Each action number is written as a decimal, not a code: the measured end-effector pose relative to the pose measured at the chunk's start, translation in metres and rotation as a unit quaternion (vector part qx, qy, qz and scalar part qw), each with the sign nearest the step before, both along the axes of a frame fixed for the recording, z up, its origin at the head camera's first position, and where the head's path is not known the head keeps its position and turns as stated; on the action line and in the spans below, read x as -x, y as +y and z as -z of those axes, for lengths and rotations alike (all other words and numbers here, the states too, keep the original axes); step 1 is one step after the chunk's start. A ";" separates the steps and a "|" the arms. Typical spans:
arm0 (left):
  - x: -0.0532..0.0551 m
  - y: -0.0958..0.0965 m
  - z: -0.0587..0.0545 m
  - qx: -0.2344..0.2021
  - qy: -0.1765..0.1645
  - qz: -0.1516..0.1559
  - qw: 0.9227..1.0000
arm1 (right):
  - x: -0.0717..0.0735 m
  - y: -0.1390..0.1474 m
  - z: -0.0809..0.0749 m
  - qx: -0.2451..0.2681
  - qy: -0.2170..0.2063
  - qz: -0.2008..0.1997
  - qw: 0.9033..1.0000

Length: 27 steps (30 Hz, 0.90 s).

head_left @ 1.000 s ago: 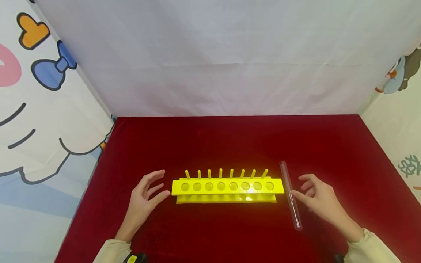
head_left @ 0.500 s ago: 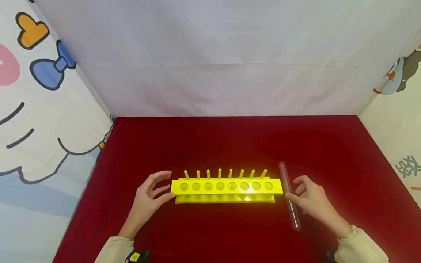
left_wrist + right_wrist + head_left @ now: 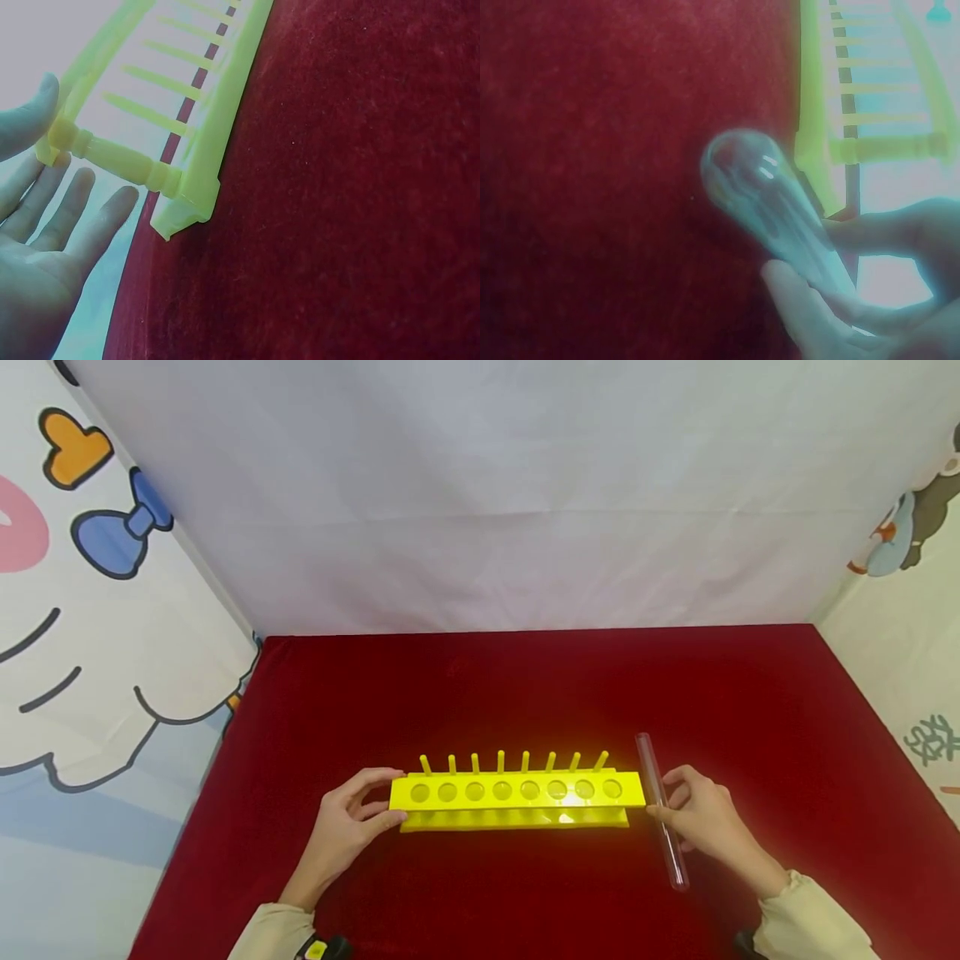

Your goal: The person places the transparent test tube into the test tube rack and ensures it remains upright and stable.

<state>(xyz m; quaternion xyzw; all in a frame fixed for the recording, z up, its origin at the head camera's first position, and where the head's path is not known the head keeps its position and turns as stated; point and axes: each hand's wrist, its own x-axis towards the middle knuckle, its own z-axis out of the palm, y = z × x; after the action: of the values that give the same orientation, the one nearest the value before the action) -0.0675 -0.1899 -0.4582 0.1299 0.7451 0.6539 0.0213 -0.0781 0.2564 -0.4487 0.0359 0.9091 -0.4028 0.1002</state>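
A: The left hand (image 3: 348, 814) pinched the left end of the yellow rack (image 3: 516, 791) between thumb and fingers. In the left wrist view, its outer fingers stood spread.

B: And the right hand (image 3: 708, 818)?

A: It pinched the clear tube (image 3: 671, 853), thumb on the rack side, fingers on the other. The right wrist view was hazy; whether the thumb also met the rack could not be told.

B: Where was the tube found?

A: Just beside the rack's right end, set at a slant, its rounded end toward the person.

B: And the rack?

A: Upright on the red cloth (image 3: 540, 702), between the two hands. Eight round holes (image 3: 502, 791) ran along its upper rail, and eight pegs (image 3: 501, 762) stood in a row behind them. Glare showed toward the right-hand holes.

B: Surroundings?

A: A white backdrop (image 3: 525, 493) rose beyond the cloth's far edge. A wall panel (image 3: 112, 643) at the left bore a printed blue bow (image 3: 112, 542) and an orange heart (image 3: 75, 447). Pale sleeves (image 3: 813, 914) covered both forearms.
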 end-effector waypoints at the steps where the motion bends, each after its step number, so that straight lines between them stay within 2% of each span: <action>1: 0.000 0.000 0.000 0.001 -0.001 -0.002 1.000 | 0.000 0.000 0.001 0.001 0.000 0.001 1.000; 10: 0.002 0.001 -0.001 -0.005 0.007 -0.003 1.000 | 0.002 0.001 0.000 0.012 -0.012 0.002 1.000; 18: 0.002 -0.001 0.004 -0.017 0.007 0.001 1.000 | 0.003 0.003 -0.002 0.008 -0.013 0.004 1.000; 27: 0.001 -0.001 0.005 -0.014 0.015 -0.003 1.000 | 0.003 0.004 -0.006 0.035 -0.036 0.002 0.999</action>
<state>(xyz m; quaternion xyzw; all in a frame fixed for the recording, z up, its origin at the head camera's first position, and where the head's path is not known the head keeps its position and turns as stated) -0.0688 -0.1908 -0.4628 0.1377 0.7362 0.6626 0.0069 -0.0810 0.2607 -0.4426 0.0489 0.8904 -0.4326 0.1328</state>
